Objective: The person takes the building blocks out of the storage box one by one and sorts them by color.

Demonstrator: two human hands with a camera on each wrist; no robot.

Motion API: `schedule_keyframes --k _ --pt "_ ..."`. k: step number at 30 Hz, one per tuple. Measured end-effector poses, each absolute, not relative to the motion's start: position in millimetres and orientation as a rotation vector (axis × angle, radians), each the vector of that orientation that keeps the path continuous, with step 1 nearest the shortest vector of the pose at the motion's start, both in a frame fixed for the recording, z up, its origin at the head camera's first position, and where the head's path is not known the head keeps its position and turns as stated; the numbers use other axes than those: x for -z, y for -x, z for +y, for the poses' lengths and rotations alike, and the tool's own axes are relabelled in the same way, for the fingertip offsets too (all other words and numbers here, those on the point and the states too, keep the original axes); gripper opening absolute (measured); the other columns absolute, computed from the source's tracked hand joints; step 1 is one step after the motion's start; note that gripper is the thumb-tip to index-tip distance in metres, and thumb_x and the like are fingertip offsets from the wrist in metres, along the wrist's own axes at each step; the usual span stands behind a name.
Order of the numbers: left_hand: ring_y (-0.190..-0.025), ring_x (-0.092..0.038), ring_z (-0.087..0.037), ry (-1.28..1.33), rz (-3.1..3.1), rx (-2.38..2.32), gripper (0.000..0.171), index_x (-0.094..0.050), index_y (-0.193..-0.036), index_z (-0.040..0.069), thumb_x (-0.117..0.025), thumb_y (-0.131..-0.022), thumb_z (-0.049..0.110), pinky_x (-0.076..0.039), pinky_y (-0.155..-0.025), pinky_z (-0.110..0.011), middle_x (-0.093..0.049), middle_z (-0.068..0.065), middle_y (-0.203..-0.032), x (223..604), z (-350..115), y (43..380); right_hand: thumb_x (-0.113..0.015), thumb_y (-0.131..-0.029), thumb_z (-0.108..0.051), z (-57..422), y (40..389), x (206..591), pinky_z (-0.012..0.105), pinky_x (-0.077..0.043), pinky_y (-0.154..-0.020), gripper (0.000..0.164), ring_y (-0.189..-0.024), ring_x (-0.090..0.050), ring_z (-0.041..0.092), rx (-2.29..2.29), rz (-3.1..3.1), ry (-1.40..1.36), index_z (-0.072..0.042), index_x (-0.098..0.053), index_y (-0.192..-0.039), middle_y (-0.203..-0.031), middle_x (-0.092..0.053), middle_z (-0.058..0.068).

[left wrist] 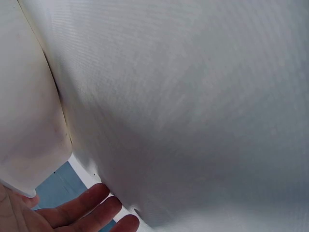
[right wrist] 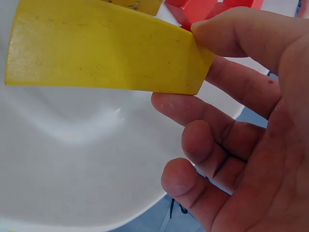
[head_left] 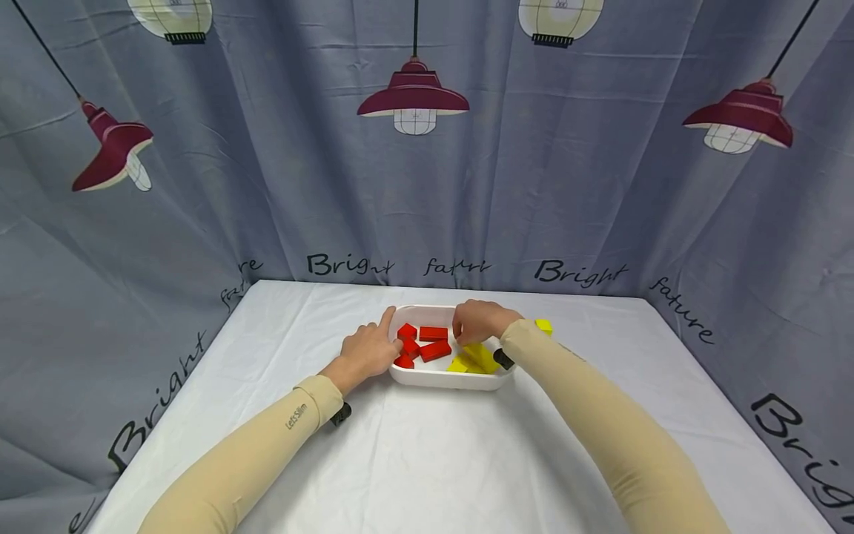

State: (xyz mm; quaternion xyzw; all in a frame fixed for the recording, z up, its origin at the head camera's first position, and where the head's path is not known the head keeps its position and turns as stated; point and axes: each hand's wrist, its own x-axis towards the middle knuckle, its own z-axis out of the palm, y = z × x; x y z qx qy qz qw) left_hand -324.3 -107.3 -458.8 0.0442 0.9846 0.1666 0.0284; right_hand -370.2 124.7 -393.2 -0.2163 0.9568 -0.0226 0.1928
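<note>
A white tray (head_left: 440,380) with rounded corners holds several red blocks (head_left: 435,350) on its left side and yellow blocks (head_left: 472,363) on its right. My left hand (head_left: 369,348) grips the tray's left wall, thumb over the rim; the left wrist view shows three fingers apart from the outer wall. Over the tray's right part, my right hand (head_left: 482,321) pinches a long yellow block (right wrist: 106,48) by one end between thumb and fingers. In the right wrist view its ring and little fingers are curled beneath, off the block.
Another yellow block (head_left: 543,326) lies on the table beyond my right forearm, outside the tray. A white cloth (head_left: 427,460) covers the table. Behind it hangs a grey-blue curtain (head_left: 300,170) printed with lamps and lettering.
</note>
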Motion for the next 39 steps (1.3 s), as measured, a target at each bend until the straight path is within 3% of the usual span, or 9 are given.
schedule_keyframes --k 19,28,39 --pt "-0.107 -0.059 -0.032 -0.138 3.025 -0.516 0.074 -0.019 -0.161 0.023 -0.046 -0.094 0.04 -0.052 -0.085 -0.052 -0.061 -0.017 -0.127 457 -108 322 -0.072 -0.09 -0.023 144 367 373 0.031 -0.053 -0.075 0.009 -0.09 -0.059 0.019 0.073 2.72 0.727 -0.021 -0.074 -0.098 -0.101 -0.067 -0.002" --pt "-0.108 -0.059 -0.032 -0.139 3.015 -0.517 0.073 -0.019 -0.161 0.023 -0.045 -0.094 0.041 -0.052 -0.087 -0.053 -0.061 -0.017 -0.129 458 -109 321 -0.072 -0.089 -0.024 159 362 358 0.03 -0.046 -0.064 0.006 -0.079 -0.057 0.018 0.11 2.767 0.736 -0.022 -0.07 -0.094 -0.087 -0.065 0.0" --pt "-0.108 -0.059 -0.032 -0.139 3.024 -0.525 0.073 -0.018 -0.161 0.023 -0.045 -0.094 0.04 -0.052 -0.087 -0.053 -0.061 -0.017 -0.129 457 -109 323 -0.069 -0.089 -0.02 189 360 339 0.03 -0.045 -0.061 0.005 -0.072 -0.055 0.019 0.324 2.826 0.687 -0.018 -0.067 -0.093 -0.087 -0.064 0.003"
